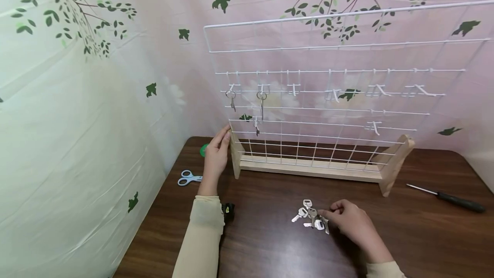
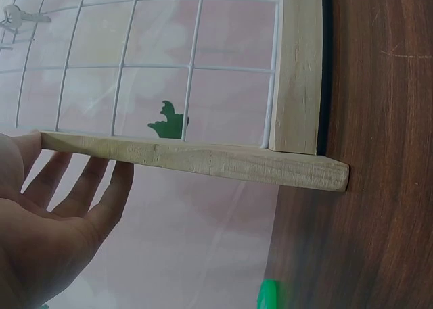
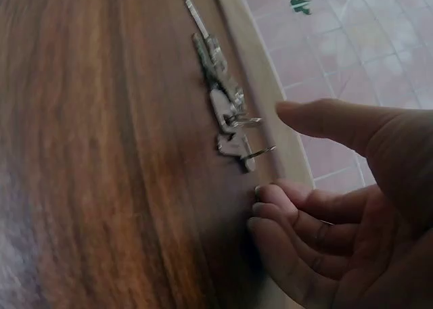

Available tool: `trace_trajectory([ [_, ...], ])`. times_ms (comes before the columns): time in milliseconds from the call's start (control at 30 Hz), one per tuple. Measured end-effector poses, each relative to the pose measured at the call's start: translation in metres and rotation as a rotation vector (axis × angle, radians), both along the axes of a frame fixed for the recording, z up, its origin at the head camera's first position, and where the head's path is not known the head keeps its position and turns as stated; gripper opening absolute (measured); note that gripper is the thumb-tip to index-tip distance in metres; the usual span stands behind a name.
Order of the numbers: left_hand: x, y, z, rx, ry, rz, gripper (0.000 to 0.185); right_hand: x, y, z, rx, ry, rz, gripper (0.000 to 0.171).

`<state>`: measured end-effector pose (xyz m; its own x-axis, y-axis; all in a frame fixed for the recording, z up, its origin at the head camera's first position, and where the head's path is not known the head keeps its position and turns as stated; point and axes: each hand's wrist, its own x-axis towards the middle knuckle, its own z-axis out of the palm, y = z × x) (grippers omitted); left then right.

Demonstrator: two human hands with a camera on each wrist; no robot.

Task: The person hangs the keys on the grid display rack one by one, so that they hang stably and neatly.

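Lying at the far left of the dark wooden tabletop [image 1: 270,243] are blue-handled scissors [image 1: 188,178], with a green round thing [image 1: 203,150] partly hidden behind the left hand [image 1: 216,155]. That hand rests with straight fingers [image 2: 101,201] against the left wooden foot [image 2: 203,159] of the white wire rack [image 1: 328,98]; its grip is open and holds nothing. Keys hang from hooks on the rack's left side [image 1: 231,98]. Further right, a loose heap of silver keys [image 1: 311,218] lies on the tabletop in front of the rack. The right hand [image 1: 353,222] sits just beside the heap, fingers [image 3: 291,221] loosely curled with the tips at the nearest key, thumb out; whether it has hold of one I cannot tell. A screwdriver [image 1: 451,198] with a dark handle lies at the far right.
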<state>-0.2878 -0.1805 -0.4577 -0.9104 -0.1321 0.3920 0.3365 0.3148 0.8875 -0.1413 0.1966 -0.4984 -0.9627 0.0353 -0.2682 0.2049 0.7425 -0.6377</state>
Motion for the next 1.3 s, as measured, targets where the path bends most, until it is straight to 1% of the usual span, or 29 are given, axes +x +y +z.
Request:
trace_trajectory([
  [100,0.0,-0.0014,0.0002,-0.005,-0.006,-0.001,0.042,-0.0016,-0.0004,-0.0021,0.02,-0.012,0.03,0.052],
  [267,0.0,-0.0009,-0.0001,-0.008,-0.003,0.0,0.042,-0.0024,-0.0025,-0.0022,0.044,-0.017,0.055,0.039],
  [333,-0.0003,-0.0006,-0.0003,-0.011,-0.001,0.001,0.042,-0.0022,-0.0032,-0.0032,0.043,-0.021,0.064,0.04],
  [567,-0.0008,0.0,0.0002,-0.022,0.001,-0.003,0.042,-0.0018,-0.0054,-0.0073,0.038,-0.034,0.067,0.051],
  [633,-0.0008,-0.0002,0.0008,-0.027,0.0,-0.005,0.042,-0.0021,-0.0061,-0.0077,0.036,-0.036,0.072,0.051],
  [800,-0.0003,-0.0021,0.001,-0.023,0.0,-0.002,0.042,-0.0045,-0.0086,-0.0085,0.044,-0.041,0.085,0.047],
  [933,-0.0006,-0.0023,-0.0002,-0.023,0.001,-0.001,0.042,-0.0042,-0.0093,-0.0094,0.049,-0.042,0.076,0.042],
  [1000,-0.0009,-0.0024,-0.0004,-0.022,0.001,0.0,0.042,-0.0041,-0.0094,-0.0097,0.05,-0.034,0.076,0.037],
  [1300,-0.001,-0.0023,0.0002,-0.023,0.0,-0.002,0.042,-0.0032,-0.0093,-0.0075,0.012,-0.005,0.115,0.024],
])
